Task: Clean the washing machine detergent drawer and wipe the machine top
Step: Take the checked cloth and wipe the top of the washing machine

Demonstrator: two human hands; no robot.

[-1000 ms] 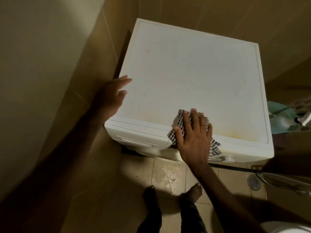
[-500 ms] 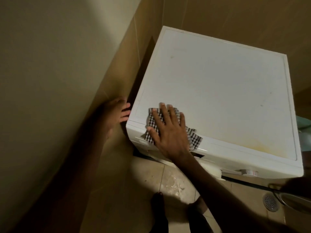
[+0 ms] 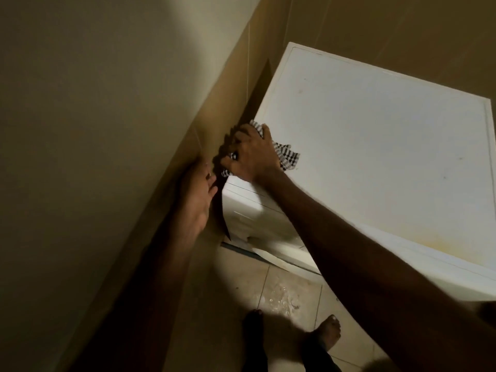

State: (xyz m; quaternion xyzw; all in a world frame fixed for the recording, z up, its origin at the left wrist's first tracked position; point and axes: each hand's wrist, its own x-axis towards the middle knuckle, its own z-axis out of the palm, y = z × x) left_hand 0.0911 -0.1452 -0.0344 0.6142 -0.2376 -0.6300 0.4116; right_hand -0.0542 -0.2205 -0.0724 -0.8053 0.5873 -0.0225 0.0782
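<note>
The white washing machine top (image 3: 375,146) fills the right of the head view, with a yellowish stain near its front edge. My right hand (image 3: 251,154) grips a black-and-white checked cloth (image 3: 288,158) at the top's front left corner, fingers curled over the left edge. My left hand (image 3: 197,197) lies flat against the tiled wall beside the machine, fingers apart, holding nothing. The detergent drawer front (image 3: 241,210) shows below the corner, partly hidden by my right forearm.
A tiled wall (image 3: 120,130) stands close on the left, leaving a narrow dark gap (image 3: 257,89) beside the machine. Wet patches (image 3: 281,296) mark the floor tiles in front. My bare feet (image 3: 324,331) stand on the tiles below.
My right hand has slid the cloth leftward along the front edge to the left corner and curled over the side. My left hand has left the machine top and now rests on the wall.
</note>
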